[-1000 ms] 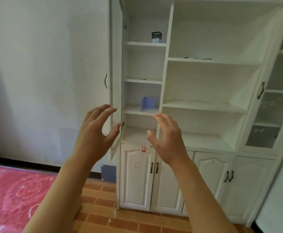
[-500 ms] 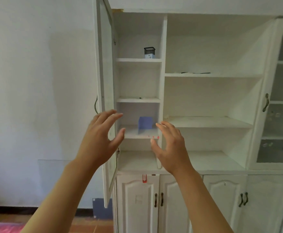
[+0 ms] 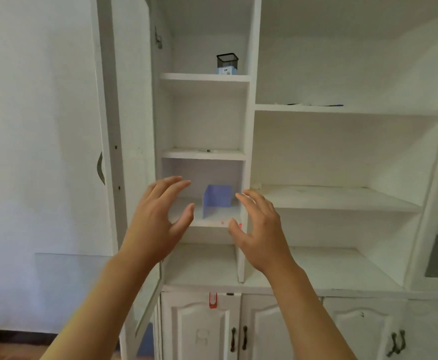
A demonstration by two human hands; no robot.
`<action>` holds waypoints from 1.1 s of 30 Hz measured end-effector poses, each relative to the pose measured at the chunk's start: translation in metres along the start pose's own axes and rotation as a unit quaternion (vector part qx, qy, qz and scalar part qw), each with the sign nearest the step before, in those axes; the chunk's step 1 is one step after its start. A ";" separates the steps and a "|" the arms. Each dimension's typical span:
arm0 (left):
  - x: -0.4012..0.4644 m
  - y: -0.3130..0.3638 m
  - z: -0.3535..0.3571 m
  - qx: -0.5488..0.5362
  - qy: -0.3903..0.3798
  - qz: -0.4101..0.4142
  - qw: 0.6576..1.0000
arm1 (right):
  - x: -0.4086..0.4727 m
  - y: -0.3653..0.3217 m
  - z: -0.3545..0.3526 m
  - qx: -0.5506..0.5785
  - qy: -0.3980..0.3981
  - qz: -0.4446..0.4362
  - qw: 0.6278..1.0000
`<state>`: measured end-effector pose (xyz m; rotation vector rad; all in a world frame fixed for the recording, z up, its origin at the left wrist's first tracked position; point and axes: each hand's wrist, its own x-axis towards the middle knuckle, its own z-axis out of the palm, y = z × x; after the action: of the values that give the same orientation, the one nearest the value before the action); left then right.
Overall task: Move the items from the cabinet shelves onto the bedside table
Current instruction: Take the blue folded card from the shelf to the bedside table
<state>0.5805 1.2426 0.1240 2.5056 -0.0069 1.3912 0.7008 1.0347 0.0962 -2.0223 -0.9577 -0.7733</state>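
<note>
Reaching toward the white cabinet (image 3: 251, 157), the left hand (image 3: 158, 219) and right hand (image 3: 260, 229) hover with fingers spread, holding nothing. Between them, a blue bookend (image 3: 216, 200), possibly folded card, stands near the third shelf's back right corner; a black mesh pen holder (image 3: 227, 63) sits on the top shelf's right edge.

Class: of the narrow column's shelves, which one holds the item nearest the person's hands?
The lowest shelf, holding the blue folded piece between both hands; the black cup sits on the top shelf.
</note>
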 end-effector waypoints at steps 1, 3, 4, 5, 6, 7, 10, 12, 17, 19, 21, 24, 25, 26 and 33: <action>0.008 0.000 0.013 -0.001 0.001 -0.007 1.000 | 0.010 0.014 0.001 0.001 -0.003 0.000 1.000; 0.026 0.002 0.040 0.002 0.001 -0.024 1.000 | 0.028 0.041 0.002 0.008 -0.007 0.000 1.000; 0.033 0.003 0.051 0.004 0.004 -0.029 1.000 | 0.037 0.053 0.003 0.010 -0.007 -0.002 1.000; 0.041 0.003 0.063 0.005 0.009 -0.030 1.000 | 0.045 0.065 0.004 0.011 -0.007 -0.004 1.000; 0.049 0.003 0.077 0.004 0.014 -0.029 0.999 | 0.053 0.079 0.005 0.011 -0.010 -0.006 1.000; 0.055 0.003 0.089 0.004 0.018 -0.030 0.999 | 0.060 0.092 0.007 0.012 -0.014 -0.008 1.000; 0.065 -0.002 0.124 0.004 0.025 -0.042 0.999 | 0.078 0.127 0.017 0.013 -0.036 -0.019 0.999; 0.067 -0.008 0.143 0.008 0.019 -0.056 0.998 | 0.086 0.146 0.026 0.020 -0.045 -0.023 0.998; 0.080 -0.029 0.177 0.008 0.020 -0.070 0.997 | 0.105 0.177 0.056 0.045 -0.057 -0.018 0.997; 0.085 -0.039 0.190 0.011 0.020 -0.081 0.996 | 0.111 0.184 0.072 0.049 -0.076 -0.018 0.996; 0.091 -0.052 0.203 0.012 0.016 -0.089 0.996 | 0.119 0.190 0.088 0.054 -0.092 -0.019 0.994; 0.103 -0.077 0.225 0.008 0.012 -0.088 0.996 | 0.133 0.198 0.111 0.060 -0.094 -0.020 0.994; 0.108 -0.086 0.232 0.008 0.011 -0.091 0.996 | 0.138 0.199 0.119 0.062 -0.093 -0.018 0.994; 0.114 -0.094 0.239 0.007 0.010 -0.097 0.995 | 0.144 0.200 0.127 0.065 -0.093 -0.018 0.993; 0.152 -0.160 0.286 0.000 0.003 -0.112 0.994 | 0.189 0.214 0.178 0.077 -0.083 -0.028 0.993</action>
<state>0.9223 1.3471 0.0698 2.4154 0.2679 1.3062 1.0122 1.1571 0.0665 -1.9544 -1.1366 -0.5490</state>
